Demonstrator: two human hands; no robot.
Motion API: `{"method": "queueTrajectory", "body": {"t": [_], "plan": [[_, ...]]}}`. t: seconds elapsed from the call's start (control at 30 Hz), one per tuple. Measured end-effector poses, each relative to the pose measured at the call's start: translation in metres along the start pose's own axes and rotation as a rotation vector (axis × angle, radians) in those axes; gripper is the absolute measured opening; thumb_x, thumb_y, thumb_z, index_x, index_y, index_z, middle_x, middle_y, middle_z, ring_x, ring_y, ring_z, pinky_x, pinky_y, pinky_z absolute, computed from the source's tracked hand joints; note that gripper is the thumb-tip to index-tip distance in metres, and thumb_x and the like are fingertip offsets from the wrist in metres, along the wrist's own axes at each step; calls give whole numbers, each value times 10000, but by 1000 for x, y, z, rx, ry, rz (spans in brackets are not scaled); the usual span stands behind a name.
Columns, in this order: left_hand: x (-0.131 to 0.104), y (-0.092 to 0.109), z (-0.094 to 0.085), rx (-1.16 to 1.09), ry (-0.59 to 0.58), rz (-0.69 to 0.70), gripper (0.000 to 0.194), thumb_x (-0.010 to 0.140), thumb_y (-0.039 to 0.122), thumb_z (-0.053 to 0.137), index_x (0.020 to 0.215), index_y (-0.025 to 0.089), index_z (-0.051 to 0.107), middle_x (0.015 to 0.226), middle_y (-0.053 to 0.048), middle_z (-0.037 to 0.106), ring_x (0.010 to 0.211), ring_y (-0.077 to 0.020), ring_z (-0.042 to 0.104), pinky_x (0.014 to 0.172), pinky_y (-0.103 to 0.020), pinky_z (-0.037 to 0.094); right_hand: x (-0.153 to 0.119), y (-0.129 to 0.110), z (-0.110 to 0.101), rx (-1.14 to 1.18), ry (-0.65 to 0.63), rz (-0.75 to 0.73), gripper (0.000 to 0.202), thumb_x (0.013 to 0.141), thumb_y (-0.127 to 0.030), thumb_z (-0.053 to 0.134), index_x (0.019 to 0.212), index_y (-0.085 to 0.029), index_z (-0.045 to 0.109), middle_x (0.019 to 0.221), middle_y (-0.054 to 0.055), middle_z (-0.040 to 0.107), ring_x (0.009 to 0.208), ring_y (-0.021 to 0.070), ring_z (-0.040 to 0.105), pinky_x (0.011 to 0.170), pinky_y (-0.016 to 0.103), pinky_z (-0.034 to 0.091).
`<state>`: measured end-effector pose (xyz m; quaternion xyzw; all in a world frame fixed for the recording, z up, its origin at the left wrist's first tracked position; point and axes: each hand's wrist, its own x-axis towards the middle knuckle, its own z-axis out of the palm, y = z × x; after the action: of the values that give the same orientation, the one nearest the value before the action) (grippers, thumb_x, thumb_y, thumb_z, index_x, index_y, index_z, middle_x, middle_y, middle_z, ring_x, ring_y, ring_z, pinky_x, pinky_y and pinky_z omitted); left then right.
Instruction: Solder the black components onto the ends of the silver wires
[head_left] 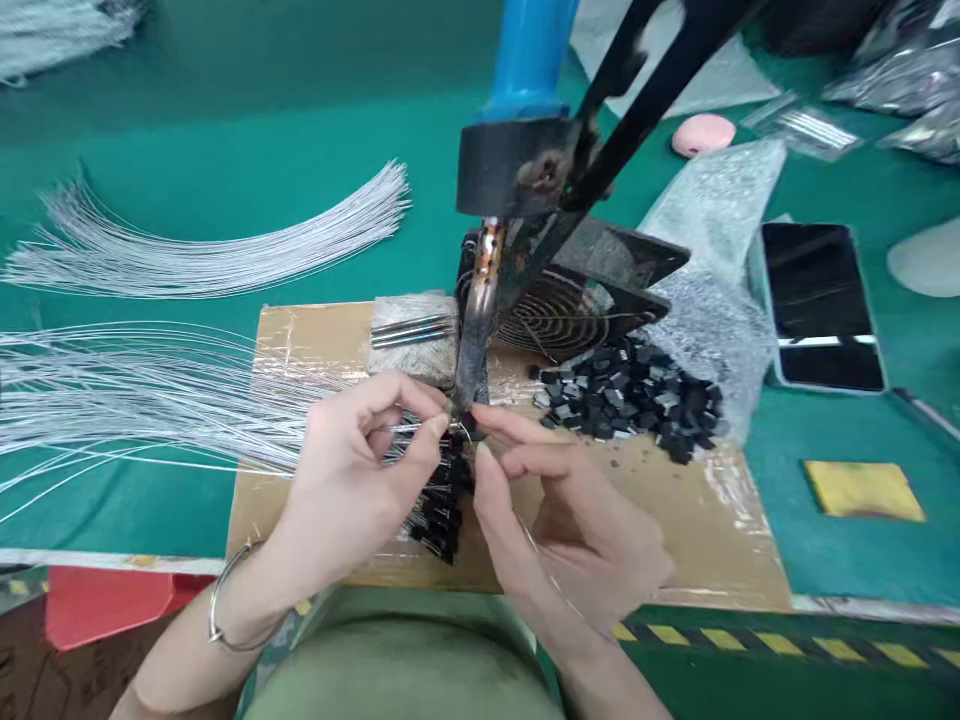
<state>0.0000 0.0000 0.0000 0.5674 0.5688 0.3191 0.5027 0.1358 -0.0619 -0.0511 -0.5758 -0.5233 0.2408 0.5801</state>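
Blue-handled soldering iron [499,165]; thin, pale wires [195,420].

Just beyond the torso [405,665], left hand [360,470] and right hand [566,515] nearly meet, fingers [401,388] bent, each pinching.

A phone [821,305] lies with its dark screen up on the green table [832,425], beside crumpled bubble wrap [724,225]; nearer the front edge lies a yellow sponge [862,490]; a pink lump [703,134] sits near a small clear bag [821,132]; a red plastic object [105,605] shows below the table, far left.
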Motion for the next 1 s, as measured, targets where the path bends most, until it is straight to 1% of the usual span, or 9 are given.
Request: {"method": "queueTrajectory", "body": {"t": [0.13, 0.23, 0.33, 0.53, 0.73, 1.0], "plan": [[-5, -3, -1, -2, 3, 13, 91, 889, 132, 684, 807, 172, 680, 870, -15, 738, 752, -132, 645, 609, -240, 446, -2, -2, 0, -27, 3, -23, 200, 867, -47, 759, 901, -229, 683, 1114, 52, 842, 1013, 218, 826, 898, 305, 667], [-5, -3, -1, -7, 11, 7, 99, 889, 134, 688, 799, 176, 679, 880, -12, 747, 751, -129, 642, 612, -236, 450, -2, -3, 0, -37, -7, -38, 197, 872, -48, 752, 901, -225, 671, 1119, 64, 843, 968, 210, 834, 784, 265, 666], [-4, -2, -1, -5, 18, -3, 108, 880, 130, 687, 785, 178, 673, 862, -10, 749, 740, -129, 641, 592, -236, 436, 0, -2, 0, -74, -8, -74, 196, 872, -52, 747, 896, -227, 663, 1069, 60, 849, 926, 209, 838, 730, 255, 660], [-2, -2, 1, 14, 14, -2, 107, 862, 124, 678, 767, 174, 667, 836, -16, 744, 768, -144, 664, 592, -245, 432, 2, -1, 0, -133, 2, -130, 197, 864, -45, 755, 907, -218, 669, 1051, 57, 853, 869, 177, 836, 741, 229, 665], [-4, -1, 0, 25, 14, 6, 102, 862, 132, 670, 770, 174, 671, 815, -13, 725, 788, -154, 681, 585, -243, 432, 5, -3, 1, -190, 14, -210, 192, 860, -43, 748, 903, -212, 670, 1013, 83, 856, 833, 202, 842, 744, 260, 691], [-6, -3, -1, 9, 11, 21, 102, 883, 123, 675, 799, 182, 678, 818, 0, 722, 775, -145, 687, 592, -241, 446, 8, -4, 4, -255, 51, -291, 186, 854, -36, 755, 878, -200, 671, 979, 96, 856, 771, 193, 836, 761, 264, 696]]}}
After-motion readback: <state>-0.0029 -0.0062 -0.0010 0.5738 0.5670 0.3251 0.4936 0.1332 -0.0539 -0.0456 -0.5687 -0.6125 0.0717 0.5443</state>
